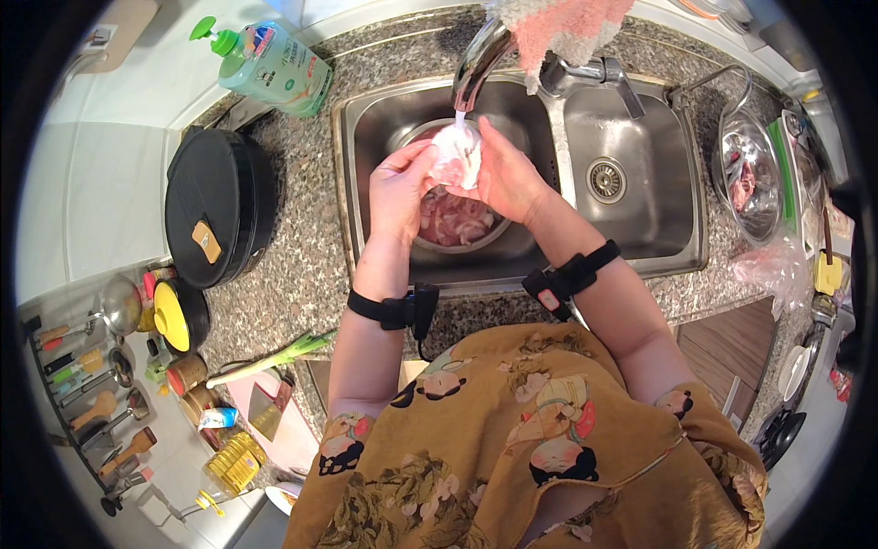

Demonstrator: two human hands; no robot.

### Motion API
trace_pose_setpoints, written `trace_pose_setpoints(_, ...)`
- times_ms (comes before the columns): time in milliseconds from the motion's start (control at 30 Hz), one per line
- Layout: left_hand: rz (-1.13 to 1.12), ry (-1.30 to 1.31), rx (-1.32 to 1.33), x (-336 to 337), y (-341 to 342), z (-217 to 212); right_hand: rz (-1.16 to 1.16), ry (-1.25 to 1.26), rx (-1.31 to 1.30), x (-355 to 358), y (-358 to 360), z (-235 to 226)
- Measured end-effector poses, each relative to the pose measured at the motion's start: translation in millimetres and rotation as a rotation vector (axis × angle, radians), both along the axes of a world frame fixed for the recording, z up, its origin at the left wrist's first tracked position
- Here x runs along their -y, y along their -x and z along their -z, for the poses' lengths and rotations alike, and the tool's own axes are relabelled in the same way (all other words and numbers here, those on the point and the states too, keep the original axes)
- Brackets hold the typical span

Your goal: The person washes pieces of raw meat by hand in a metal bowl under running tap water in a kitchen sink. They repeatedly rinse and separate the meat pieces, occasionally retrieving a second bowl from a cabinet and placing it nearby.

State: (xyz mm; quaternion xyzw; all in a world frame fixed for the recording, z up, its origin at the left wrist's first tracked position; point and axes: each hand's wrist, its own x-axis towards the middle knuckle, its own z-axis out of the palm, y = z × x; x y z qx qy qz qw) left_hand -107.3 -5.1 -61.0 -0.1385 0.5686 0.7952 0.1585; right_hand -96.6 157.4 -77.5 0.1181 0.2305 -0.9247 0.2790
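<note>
Under the running faucet point(480, 66) I hold a pale pink piece of raw meat point(455, 157) between both hands, and water falls onto its top. My left hand point(401, 188) grips its left edge with thumb and fingers. From the other side my right hand point(508, 176) cups it, fingers partly hidden behind it. Below my hands, a round metal bowl point(498, 236) with several pieces of raw meat point(453, 220) sits in the left basin of the steel sink point(533, 265).
The right basin point(622, 220) has a drain strainer. A green soap pump bottle point(279, 69) and a black round case point(206, 210) stand left. At right is a clear bowl point(752, 197) with meat scraps. A pink-white cloth point(567, 32) hangs by the faucet. A spring onion point(274, 359) lies lower left.
</note>
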Motion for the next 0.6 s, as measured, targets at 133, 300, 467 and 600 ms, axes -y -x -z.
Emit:
trace_pose_setpoints(133, 0.165, 0.158, -0.166, -5, -7, 3, 0.046, -0.162, -0.119, 9, -5, 2)
trace_pose_setpoints(300, 0.205, 0.741, -0.665, -14, -19, -1, 0.129, 0.041, -0.069, 11, 2, 11)
trace_pose_setpoints(467, 0.185, 0.932, -0.816, -25, -31, -2, 0.120, 0.296, -0.129, 11, 4, 17)
trace_pose_setpoints(600, 0.190, 0.836, -0.679, -15, -18, 3, 0.115, 0.405, -0.036, 5, -1, 12)
